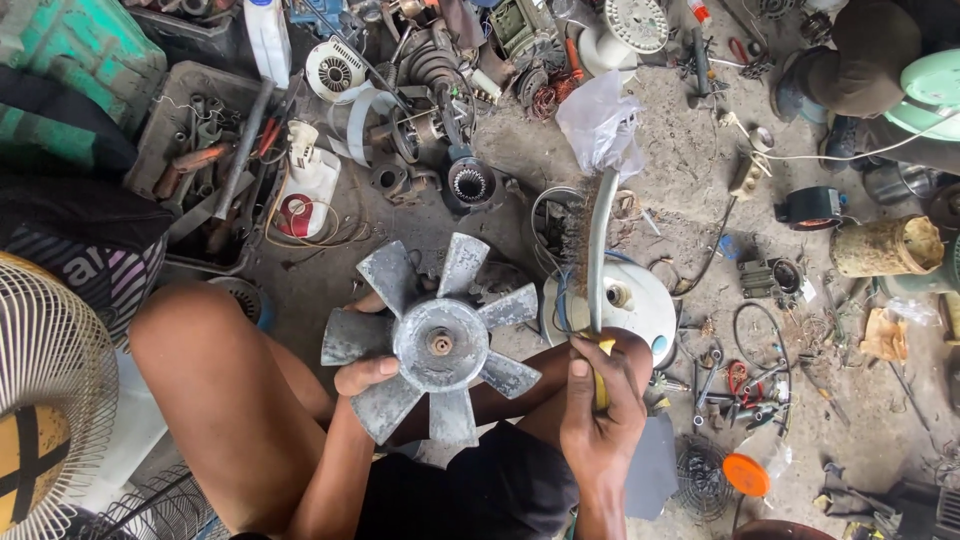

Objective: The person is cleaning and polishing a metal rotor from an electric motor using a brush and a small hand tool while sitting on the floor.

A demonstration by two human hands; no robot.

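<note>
My left hand (pixel 362 376) grips a dusty grey metal fan impeller (pixel 436 340) with several blades, thumb on a lower left blade, fingers behind it. The impeller is held flat toward me above my lap, its round hub with a small rusty bore in the middle. My right hand (pixel 600 398) is closed around the yellow handle of a wire brush (pixel 590 250), which points upward beside the impeller's right side. The brush's bristles face left and do not touch the blades.
A white round motor housing (pixel 640 300) lies on the concrete floor behind the brush. A tool tray (pixel 160 120) sits far left, a fan guard (pixel 40 390) at the left edge. Motors, wires, pliers and an orange lid (pixel 746 474) are scattered around. Another person (pixel 870 60) sits top right.
</note>
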